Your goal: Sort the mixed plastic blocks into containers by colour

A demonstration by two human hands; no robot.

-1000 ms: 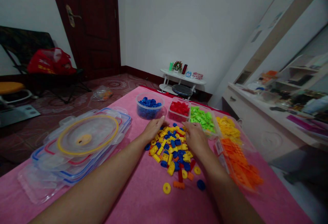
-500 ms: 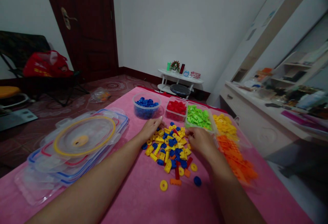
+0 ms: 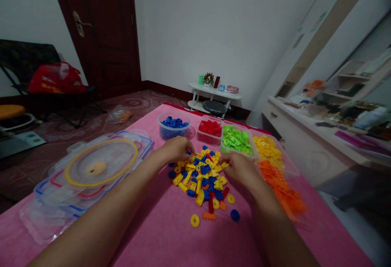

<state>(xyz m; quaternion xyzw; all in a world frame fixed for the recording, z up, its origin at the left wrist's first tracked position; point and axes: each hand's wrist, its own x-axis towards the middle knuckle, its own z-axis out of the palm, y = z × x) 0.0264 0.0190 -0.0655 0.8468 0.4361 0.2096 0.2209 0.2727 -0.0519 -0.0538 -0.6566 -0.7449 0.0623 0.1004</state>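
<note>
A mixed pile of plastic building blocks (image 3: 198, 173) lies in front of me, mostly yellow and blue, with a few red and orange pieces. At the pile's back left edge, my left hand (image 3: 176, 149) is curled, its fingers closed around what looks like a small blue block (image 3: 189, 153). My right hand (image 3: 240, 167) reaches over the right side of the pile. Its thumb and fingers come together at a yellow block (image 3: 225, 164); the palm hides part of the grip.
Behind the pile stand a round tub of blue blocks (image 3: 159, 127), a red-block box (image 3: 209, 141) and a green-block box (image 3: 224, 149). Yellow blocks (image 3: 269, 151) and orange blocks (image 3: 281, 189) lie in containers at right. Stacked clear lids (image 3: 100, 163) cover the pink table's left side.
My left hand has lifted slightly and drawn left, its fingers curling from a flatter pose. My right hand has shifted a little, its fingertips now at a yellow block.
</note>
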